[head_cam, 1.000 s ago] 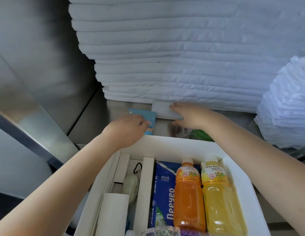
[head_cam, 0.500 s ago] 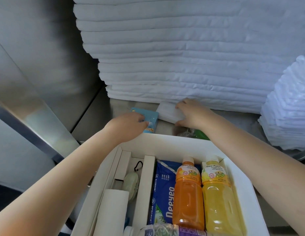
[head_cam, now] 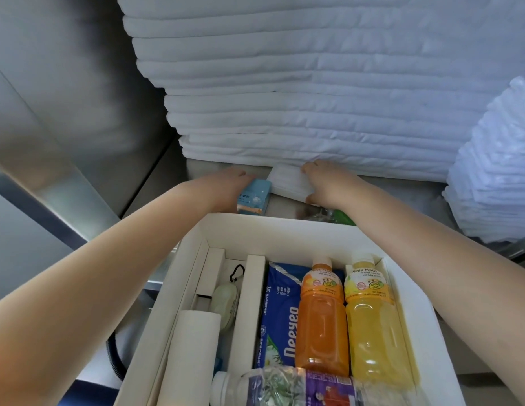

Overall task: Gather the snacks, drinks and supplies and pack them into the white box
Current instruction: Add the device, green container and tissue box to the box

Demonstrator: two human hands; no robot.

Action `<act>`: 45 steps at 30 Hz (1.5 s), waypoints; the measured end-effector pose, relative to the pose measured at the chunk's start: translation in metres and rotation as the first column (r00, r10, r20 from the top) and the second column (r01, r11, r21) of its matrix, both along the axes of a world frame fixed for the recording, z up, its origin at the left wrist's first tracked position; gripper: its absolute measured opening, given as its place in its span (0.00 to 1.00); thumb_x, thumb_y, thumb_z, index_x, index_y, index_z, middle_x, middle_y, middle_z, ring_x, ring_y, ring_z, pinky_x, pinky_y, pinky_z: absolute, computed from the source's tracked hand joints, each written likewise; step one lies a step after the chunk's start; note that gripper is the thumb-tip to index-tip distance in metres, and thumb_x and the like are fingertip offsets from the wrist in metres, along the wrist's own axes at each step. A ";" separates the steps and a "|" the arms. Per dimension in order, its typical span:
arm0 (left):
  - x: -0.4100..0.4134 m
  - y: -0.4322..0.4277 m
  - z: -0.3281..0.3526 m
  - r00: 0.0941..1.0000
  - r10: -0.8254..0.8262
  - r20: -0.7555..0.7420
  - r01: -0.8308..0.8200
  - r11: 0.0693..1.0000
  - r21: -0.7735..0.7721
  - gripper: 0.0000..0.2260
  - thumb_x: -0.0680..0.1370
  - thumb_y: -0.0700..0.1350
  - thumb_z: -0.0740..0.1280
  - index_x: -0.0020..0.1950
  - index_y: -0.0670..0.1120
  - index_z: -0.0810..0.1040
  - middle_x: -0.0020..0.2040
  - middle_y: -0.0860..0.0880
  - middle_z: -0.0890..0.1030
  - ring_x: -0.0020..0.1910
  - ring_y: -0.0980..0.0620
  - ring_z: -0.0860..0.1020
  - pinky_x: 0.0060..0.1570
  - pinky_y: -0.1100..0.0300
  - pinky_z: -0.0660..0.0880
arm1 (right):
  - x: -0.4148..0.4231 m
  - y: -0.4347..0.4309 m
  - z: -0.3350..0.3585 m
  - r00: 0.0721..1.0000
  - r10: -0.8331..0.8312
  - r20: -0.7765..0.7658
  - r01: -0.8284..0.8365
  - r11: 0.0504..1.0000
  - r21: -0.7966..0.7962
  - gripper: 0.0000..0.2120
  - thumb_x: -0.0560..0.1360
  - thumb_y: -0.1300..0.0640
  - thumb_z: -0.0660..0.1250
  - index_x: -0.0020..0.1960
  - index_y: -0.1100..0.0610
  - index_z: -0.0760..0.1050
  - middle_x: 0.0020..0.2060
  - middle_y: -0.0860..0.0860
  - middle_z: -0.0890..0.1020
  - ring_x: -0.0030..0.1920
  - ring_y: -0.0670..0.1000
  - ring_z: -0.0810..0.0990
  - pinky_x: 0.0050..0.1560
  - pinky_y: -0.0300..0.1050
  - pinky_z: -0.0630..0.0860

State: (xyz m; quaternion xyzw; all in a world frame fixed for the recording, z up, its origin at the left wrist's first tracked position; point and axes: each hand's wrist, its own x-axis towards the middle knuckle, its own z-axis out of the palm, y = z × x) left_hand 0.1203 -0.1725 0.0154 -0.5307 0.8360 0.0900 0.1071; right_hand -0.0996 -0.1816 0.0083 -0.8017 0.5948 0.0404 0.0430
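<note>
Nearest, lying crosswise at the near end of the white box (head_cam: 284, 227): a clear bottle (head_cam: 299, 388) with a purple label, cap to the left. Just beyond, side by side in the right part of the box, an orange juice bottle (head_cam: 321, 317) and a yellow juice bottle (head_cam: 372, 323), both lying flat, caps pointing away, touching each other. Left of the orange one, a blue Deeyeo pack (head_cam: 280, 315), up against a white cardboard divider (head_cam: 254, 288). In the narrow left compartment, a white paper roll (head_cam: 191, 361) at the near end and a pale green pouch (head_cam: 224, 300) with a black clip further in.

Past the far wall of the box, on the steel shelf (head_cam: 402, 190): left hand (head_cam: 226, 189) gripping a small blue carton (head_cam: 252, 197), fingers curled over its far top edge, carton tipped up and just outside the box. Beside it, right hand (head_cam: 328, 186) pinching a flat white pack (head_cam: 287, 183), fingers on the far edge, thumb at the near corner, pack close against the foot of the linen. Under the right wrist, a green packet (head_cam: 340, 215), partly hidden.

Behind all this, a tall stack of folded white linen (head_cam: 314, 98); at the right edge, a second white stack (head_cam: 495, 159).
</note>
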 end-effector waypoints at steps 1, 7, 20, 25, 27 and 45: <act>0.002 0.000 -0.002 1.000 0.001 -0.031 -0.002 1.000 -0.013 0.42 0.69 0.51 0.74 0.76 0.48 0.54 0.68 0.45 0.66 0.65 0.46 0.66 0.56 0.53 0.67 | 0.000 0.000 -0.001 1.000 0.001 -0.002 -0.001 1.000 -0.002 0.29 0.72 0.54 0.69 0.68 0.60 0.63 0.64 0.60 0.69 0.62 0.59 0.70 0.56 0.49 0.71; 0.008 0.001 -0.005 0.996 -0.002 -0.086 -0.005 0.997 -0.081 0.41 0.68 0.53 0.75 0.75 0.50 0.57 0.65 0.46 0.69 0.62 0.47 0.69 0.49 0.57 0.67 | 0.003 0.001 -0.007 1.000 0.003 -0.006 -0.003 1.000 -0.008 0.32 0.73 0.50 0.67 0.71 0.61 0.58 0.63 0.62 0.71 0.62 0.61 0.70 0.54 0.50 0.71; 0.030 0.003 -0.005 0.989 0.131 -0.064 -0.138 0.984 -0.116 0.37 0.67 0.53 0.75 0.71 0.49 0.62 0.62 0.46 0.72 0.59 0.47 0.71 0.52 0.49 0.74 | 0.004 0.004 0.004 0.985 0.095 0.142 -0.056 0.963 -0.262 0.33 0.71 0.56 0.71 0.69 0.61 0.59 0.63 0.58 0.66 0.65 0.57 0.61 0.54 0.46 0.68; 0.035 0.006 0.006 0.974 0.149 -0.171 -0.159 0.986 -0.045 0.40 0.70 0.54 0.73 0.75 0.47 0.55 0.71 0.46 0.65 0.67 0.47 0.66 0.60 0.53 0.69 | 0.001 0.020 0.013 0.961 0.181 0.207 -0.077 0.900 -0.430 0.32 0.67 0.58 0.75 0.65 0.65 0.65 0.62 0.60 0.70 0.64 0.60 0.64 0.54 0.42 0.64; 0.029 0.011 0.016 0.936 0.114 -0.332 -0.150 0.985 -0.086 0.41 0.73 0.57 0.69 0.77 0.48 0.48 0.76 0.49 0.56 0.73 0.50 0.59 0.66 0.58 0.60 | 0.003 0.028 0.018 0.952 0.228 0.207 -0.097 0.860 -0.501 0.30 0.64 0.60 0.76 0.62 0.67 0.68 0.59 0.61 0.73 0.61 0.62 0.68 0.54 0.42 0.64; 0.013 0.104 0.046 0.862 -0.370 -0.346 0.203 0.878 -0.434 0.35 0.64 0.60 0.73 0.66 0.44 0.72 0.58 0.47 0.75 0.56 0.48 0.74 0.55 0.59 0.69 | 0.007 0.143 0.045 0.867 0.356 0.349 -0.209 0.895 -0.393 0.34 0.61 0.42 0.73 0.61 0.57 0.72 0.58 0.49 0.76 0.59 0.46 0.68 0.50 0.39 0.70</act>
